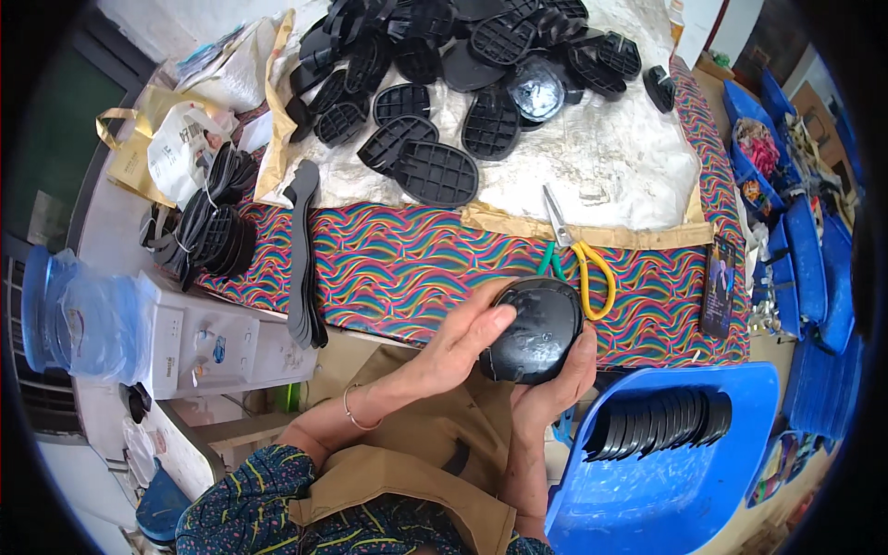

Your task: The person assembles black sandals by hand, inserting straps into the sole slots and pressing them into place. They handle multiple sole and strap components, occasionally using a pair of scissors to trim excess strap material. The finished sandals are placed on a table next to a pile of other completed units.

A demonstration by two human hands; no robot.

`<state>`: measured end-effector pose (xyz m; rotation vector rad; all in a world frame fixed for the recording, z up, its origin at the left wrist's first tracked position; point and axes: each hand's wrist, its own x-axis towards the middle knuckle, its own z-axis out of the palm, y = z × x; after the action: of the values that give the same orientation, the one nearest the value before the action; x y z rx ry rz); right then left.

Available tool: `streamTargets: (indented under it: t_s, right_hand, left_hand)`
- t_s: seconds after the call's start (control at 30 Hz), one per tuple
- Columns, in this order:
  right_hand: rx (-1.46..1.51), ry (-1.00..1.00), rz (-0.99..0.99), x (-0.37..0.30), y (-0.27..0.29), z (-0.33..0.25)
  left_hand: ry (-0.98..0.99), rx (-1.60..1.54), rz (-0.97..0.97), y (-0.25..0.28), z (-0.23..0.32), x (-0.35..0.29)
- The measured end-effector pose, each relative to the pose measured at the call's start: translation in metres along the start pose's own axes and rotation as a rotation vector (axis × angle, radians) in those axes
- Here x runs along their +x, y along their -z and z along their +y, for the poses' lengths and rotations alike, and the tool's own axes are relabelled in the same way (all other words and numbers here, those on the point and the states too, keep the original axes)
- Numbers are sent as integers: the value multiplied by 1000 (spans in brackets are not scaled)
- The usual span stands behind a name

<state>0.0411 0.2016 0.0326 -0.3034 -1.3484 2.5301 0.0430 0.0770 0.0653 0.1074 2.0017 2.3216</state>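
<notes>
A glossy black domed pad [529, 338], rounded in outline, is held up near the front edge of the table. My left hand [467, 326] grips its left side, with the thumb lying over its top. Around the lower right side wrap the fingers of my right hand [562, 381]. Just beyond the pad, scissors [592, 277] with yellow and green handles lie with their blades pointing away. Farther back, black grid-backed pads [435, 173] are heaped on a white sheet [592, 180]. One shiny round piece [536, 88] sits among them. The pad's underside is hidden from view.
Long black straps [302, 250] hang over the table's left edge, near a tied black bundle [217, 240]. A blue bin [638, 518] at right holds a row of black pieces [657, 424]. A phone [718, 287] lies at the right edge; a water dispenser [217, 347] stands left.
</notes>
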Motion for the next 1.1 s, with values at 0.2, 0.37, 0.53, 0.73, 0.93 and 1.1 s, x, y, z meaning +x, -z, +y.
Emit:
streamTargets:
  t_s: [0.2,0.37,0.53,0.73,0.93,1.1]
  right_hand:
    - [59,-21,45,18,9,-9]
    - [111,-76,71,33,14,-15]
    - [156,-61,8,41,25,-16]
    - [82,-18,-10,36,25,-16]
    - [-141,-10,-238,23,19,-12]
    - [-292,-15,-356,7,-21,1]
  left_hand:
    - [53,-44,-144,-14,3,10]
    - [7,114,-177,-28,5,22]
    - [66,-91,-166,-26,6,31]
    - [56,33,10,-36,19,18]
    - [262,-16,-87,22,38,10]
    - [-1,213,-42,71,26,-12]
